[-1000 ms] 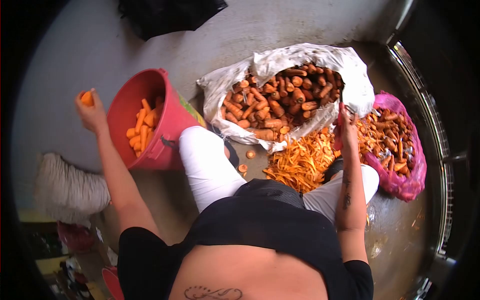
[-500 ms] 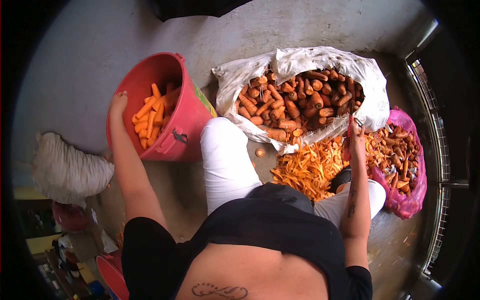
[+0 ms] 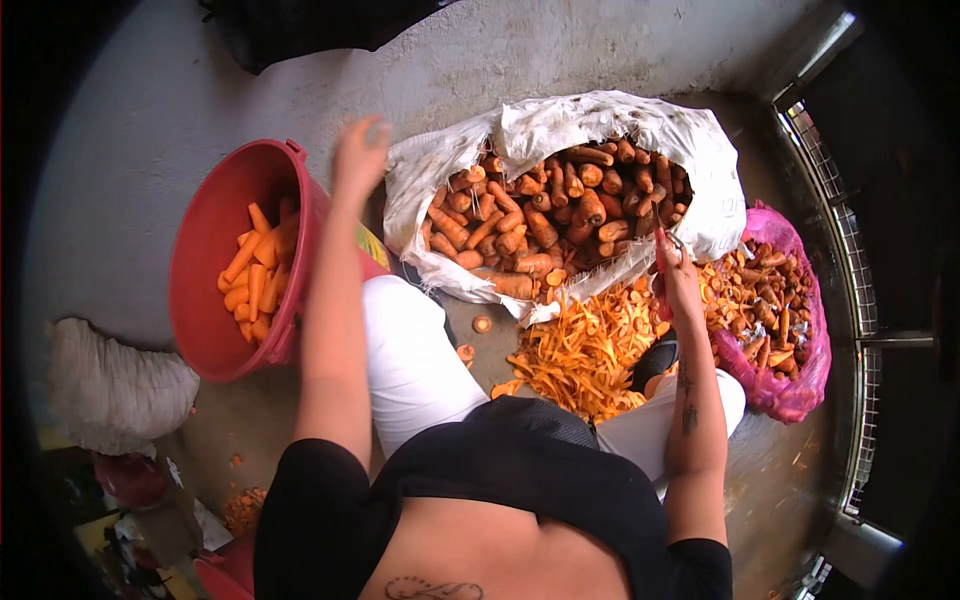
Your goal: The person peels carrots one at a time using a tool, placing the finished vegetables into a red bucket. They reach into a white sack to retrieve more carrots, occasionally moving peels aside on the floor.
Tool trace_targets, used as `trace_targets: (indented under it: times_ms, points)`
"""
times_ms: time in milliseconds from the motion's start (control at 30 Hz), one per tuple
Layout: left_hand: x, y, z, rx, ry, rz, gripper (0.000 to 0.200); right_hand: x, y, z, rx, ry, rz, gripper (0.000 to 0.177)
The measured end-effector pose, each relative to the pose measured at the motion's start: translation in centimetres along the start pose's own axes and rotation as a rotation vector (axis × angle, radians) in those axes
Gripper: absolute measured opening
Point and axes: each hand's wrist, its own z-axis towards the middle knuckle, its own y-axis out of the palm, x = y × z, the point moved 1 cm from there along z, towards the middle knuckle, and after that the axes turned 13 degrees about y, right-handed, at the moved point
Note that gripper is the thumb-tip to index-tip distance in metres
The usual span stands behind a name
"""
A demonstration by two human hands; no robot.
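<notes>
My left hand (image 3: 360,158) is in the air between the red bucket (image 3: 200,215) and the white sack (image 3: 440,150). Motion smears its fingers, and I see nothing in it. Peeled carrots (image 3: 257,270) lie inside the tilted bucket. My right hand (image 3: 680,285) is closed around a red-handled knife (image 3: 660,262), its thin dark blade pointing at the sack's near edge. Unpeeled carrots (image 3: 545,230) fill the torn-open sack. Below it, orange peelings (image 3: 575,355) are heaped on the floor between my legs.
At the right stands a pink bag (image 3: 800,385) of carrot ends and scraps. A closed whitish sack (image 3: 125,385) lies at the left, and part of another red container (image 3: 225,570) shows at the lower left. Carrot pieces (image 3: 482,324) lie on the floor.
My left hand has let go of the bucket's far rim and swung right towards the white sack. The bucket leans differently. My right hand still grips the knife. The whole view has shifted a little.
</notes>
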Motion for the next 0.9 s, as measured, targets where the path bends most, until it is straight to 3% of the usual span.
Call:
trace_targets:
  times_ms: [133, 200, 233, 300, 367, 433, 500, 600, 700, 733, 767, 900]
  points:
    - [3.9, 10.1, -1.7, -0.274, -0.083, -0.026, 0.039, -0.8, 0.1, -0.8, 0.002, 0.002, -0.024, 0.047]
    - [2.5, 15.1, -3.8, -0.428, -0.077, -0.027, 0.039, -0.6, -0.1, -0.8, -0.026, 0.042, -0.053, 0.043]
    - [1.7, 17.3, -4.7, -0.520, -0.091, -0.087, 0.039, -1.2, 0.0, -1.5, 0.018, 0.040, -0.072, 0.053]
    - [-0.2, 21.1, -6.1, -0.785, -0.223, 0.059, 0.039, -1.0, 0.5, -1.9, 0.049, 0.013, 0.004, 0.049]
    - [-3.5, 26.1, -7.3, -0.859, -0.255, -0.214, 0.041, -0.1, -0.1, -1.6, 0.055, 0.078, -0.029, 0.043]
    - [-2.6, 27.9, -8.2, -0.788, -0.870, -0.526, 0.043, 0.6, -0.5, -1.6, 0.009, 0.093, -0.046, 0.043]
    - [-2.0, 29.6, -8.7, -0.660, -1.031, -0.636, 0.043, -0.5, -0.5, -2.3, -0.027, 0.104, -0.026, 0.039]
    - [0.1, 30.4, -8.0, -0.619, -0.885, -0.535, 0.047, -0.7, -0.9, -2.2, 0.039, 0.242, -0.037, 0.034]
    - [0.6, 32.2, -5.6, -0.746, -0.483, -0.046, 0.050, 0.5, -1.4, -1.4, 0.026, 0.251, -0.001, 0.031]
    - [1.3, 31.8, -4.6, -0.737, -0.394, 0.032, 0.052, 0.0, -1.1, -1.6, 0.044, 0.276, 0.021, 0.030]
    - [0.2, 33.0, -4.4, -0.655, -0.184, 0.170, 0.055, -0.9, -0.7, -2.0, 0.068, 0.276, -0.021, 0.033]
    - [-3.1, 36.3, -3.4, -0.768, 0.130, 0.372, 0.065, 0.9, -1.0, -1.2, 0.081, 0.260, -0.067, 0.041]
